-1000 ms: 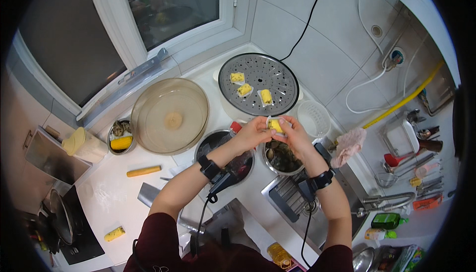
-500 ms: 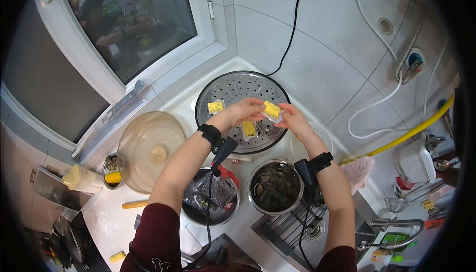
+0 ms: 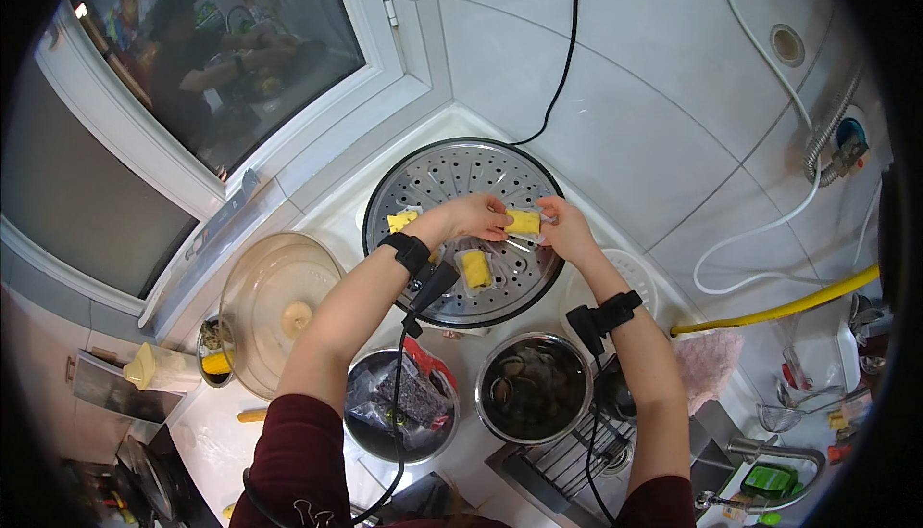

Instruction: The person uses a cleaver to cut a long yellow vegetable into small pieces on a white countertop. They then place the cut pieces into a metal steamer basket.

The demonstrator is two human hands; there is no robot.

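Observation:
A yellow block-shaped piece of dough or bun (image 3: 522, 221) on a square of white paper is pinched between my two hands, over the right part of a round perforated steamer tray (image 3: 452, 164). My left hand (image 3: 473, 216) has its fingers at the piece's left end. My right hand (image 3: 565, 229) grips the paper at its right end. Another yellow piece (image 3: 476, 269) lies on paper on the tray below my left hand. One more piece (image 3: 401, 221) sits at the tray's left, partly behind my left wrist; a bit of yellow shows beside that forearm.
Nearer me stand a metal pot (image 3: 535, 389) of dark shellfish in water and a bowl with plastic bags (image 3: 399, 403). A large clear lid (image 3: 279, 307) lies left, beside a small cup (image 3: 213, 360). The sink rack (image 3: 567, 461) and tap (image 3: 769, 451) are at the lower right.
Both hands have brought the yellow piece down toward the tray, and it has turned from slanted to nearly level. The whole view has shifted slightly.

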